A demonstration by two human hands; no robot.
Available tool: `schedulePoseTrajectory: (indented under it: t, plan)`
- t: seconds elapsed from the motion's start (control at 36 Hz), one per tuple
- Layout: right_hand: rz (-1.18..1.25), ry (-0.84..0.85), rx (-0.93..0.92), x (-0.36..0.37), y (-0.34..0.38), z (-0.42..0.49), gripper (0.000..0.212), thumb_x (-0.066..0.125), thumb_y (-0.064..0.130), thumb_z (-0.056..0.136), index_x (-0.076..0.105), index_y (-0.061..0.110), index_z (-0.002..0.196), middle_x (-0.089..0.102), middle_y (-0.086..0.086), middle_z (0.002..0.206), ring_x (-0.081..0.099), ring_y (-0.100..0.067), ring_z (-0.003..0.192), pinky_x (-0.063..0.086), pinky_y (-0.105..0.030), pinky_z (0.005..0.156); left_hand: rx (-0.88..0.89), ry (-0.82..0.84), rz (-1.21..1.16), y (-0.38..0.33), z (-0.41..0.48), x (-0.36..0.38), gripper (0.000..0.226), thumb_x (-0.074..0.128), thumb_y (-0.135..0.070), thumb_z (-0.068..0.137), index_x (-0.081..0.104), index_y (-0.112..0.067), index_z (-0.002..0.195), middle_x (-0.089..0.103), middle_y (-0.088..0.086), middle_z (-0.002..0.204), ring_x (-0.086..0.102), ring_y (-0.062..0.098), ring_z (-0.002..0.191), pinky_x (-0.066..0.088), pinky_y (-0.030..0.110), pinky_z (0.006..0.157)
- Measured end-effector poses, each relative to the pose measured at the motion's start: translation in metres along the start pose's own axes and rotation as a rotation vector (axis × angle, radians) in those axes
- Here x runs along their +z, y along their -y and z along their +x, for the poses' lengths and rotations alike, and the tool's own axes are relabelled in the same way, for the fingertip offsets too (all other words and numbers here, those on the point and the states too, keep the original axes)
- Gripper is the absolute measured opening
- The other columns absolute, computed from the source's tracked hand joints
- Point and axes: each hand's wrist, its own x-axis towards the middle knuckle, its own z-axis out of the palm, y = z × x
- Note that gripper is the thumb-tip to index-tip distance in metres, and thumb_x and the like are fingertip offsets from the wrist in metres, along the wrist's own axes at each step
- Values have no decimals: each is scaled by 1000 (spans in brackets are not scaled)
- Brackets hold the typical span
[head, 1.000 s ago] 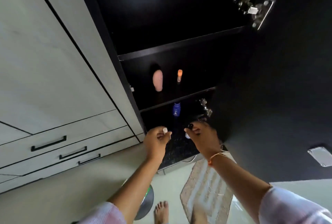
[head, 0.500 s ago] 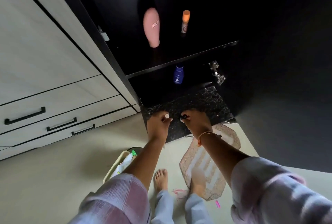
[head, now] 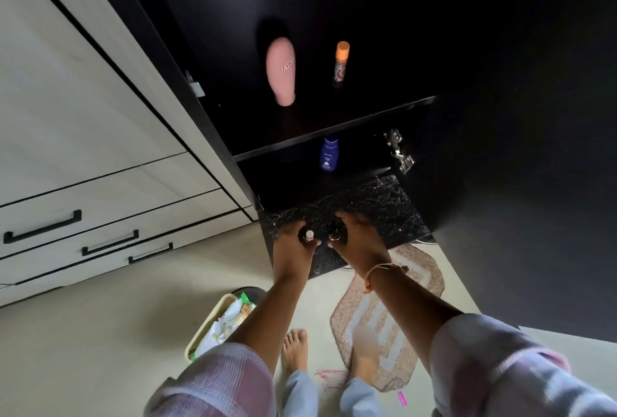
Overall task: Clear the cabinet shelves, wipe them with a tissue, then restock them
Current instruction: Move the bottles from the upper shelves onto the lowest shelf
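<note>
Since approx. 1 s earlier both hands had been lowered from shelf height to the granite desk [head: 394, 206], left grip [head: 295, 244] clamped on a small white-capped bottle [head: 310, 235], right grip [head: 355, 238] on something dark, prob. another bottle; restocking was still pending.

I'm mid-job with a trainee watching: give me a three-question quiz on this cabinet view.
1. True or false: the pink bottle and the orange-capped tube stand on the same shelf.
2. Which item stands on the shelf below them? A) blue Nivea bottle B) green jar C) white box
3. Fill in: the left hand and right hand each hold a small item over the black speckled ____.

Key: 1 true; 2 A; 3 counter.
</note>
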Motion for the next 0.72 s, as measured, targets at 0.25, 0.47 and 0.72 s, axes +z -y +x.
schedulePoseTrajectory:
  t: [0.25, 0.47, 0.72]
  plan:
    - [46, -240, -133, -57, 34, -26, 38, 65, 35, 90, 61, 18, 124, 55, -6, 127, 59, -21, 112, 49, -28, 98, 208, -174, -155, -59, -36, -45, 36, 74, -20, 83, 62, -17, 117, 56, -3, 114, 62, 17, 102, 53, 35, 90]
    - [203, -565, -284, -150, 105, -8, 31, 68, 25, 88, 64, 15, 117, 58, -4, 118, 63, -18, 99, 55, -33, 87, 496, -352, -211, -150, -10, -111, 33, 66, -25, 89, 52, -31, 118, 43, -19, 115, 51, -2, 107, 48, 18, 92]
    - [103, -631, -337, -217, 160, 34, 48, 71, 28, 86, 56, 19, 131, 57, -9, 127, 59, -28, 116, 51, -36, 98, 477, -435, -87, -200, 44, -159, 52, 71, -17, 85, 50, -20, 132, 49, 0, 131, 50, 16, 121, 40, 24, 104]
